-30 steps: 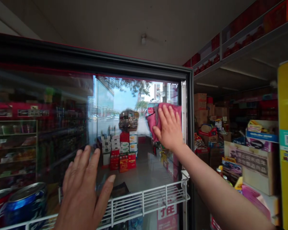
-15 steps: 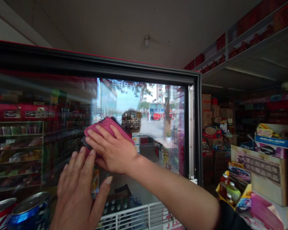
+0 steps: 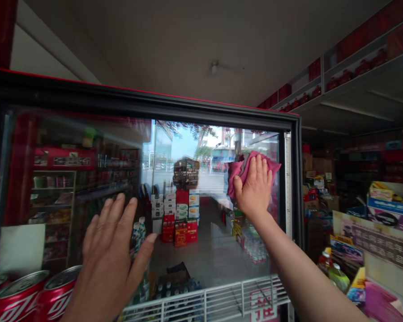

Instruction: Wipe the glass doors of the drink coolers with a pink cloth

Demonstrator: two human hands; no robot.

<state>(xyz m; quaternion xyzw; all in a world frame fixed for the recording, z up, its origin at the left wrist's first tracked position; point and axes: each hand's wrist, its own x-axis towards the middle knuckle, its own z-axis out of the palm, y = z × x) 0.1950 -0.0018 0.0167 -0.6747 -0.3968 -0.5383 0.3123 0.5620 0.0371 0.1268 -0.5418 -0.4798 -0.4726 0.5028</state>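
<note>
My right hand point(image 3: 255, 188) lies flat over a folded pink cloth point(image 3: 237, 172) and presses it to the glass of the cooler door point(image 3: 215, 243), close to its right edge. A darker fold shows along the cloth's left part. On the left, my left hand point(image 3: 109, 255) is raised, palm toward the glass, with fingers stretched and the thumb apart. It holds nothing; whether its fingertips touch the pane I cannot tell. The glass carries reflections of a street and shop shelves.
Several red drink cans point(image 3: 23, 290) stand at the lower left. A white wire rack point(image 3: 204, 298) crosses the door's lower part. The black door frame point(image 3: 147, 96) runs above and down the right side. Boxes point(image 3: 387, 201) and a cardboard sign point(image 3: 372, 239) stand at right.
My right hand has slid the cloth rightward across the glass, from beside my left hand to near the right frame. My left hand keeps about the same pose. The view has shifted slightly.
</note>
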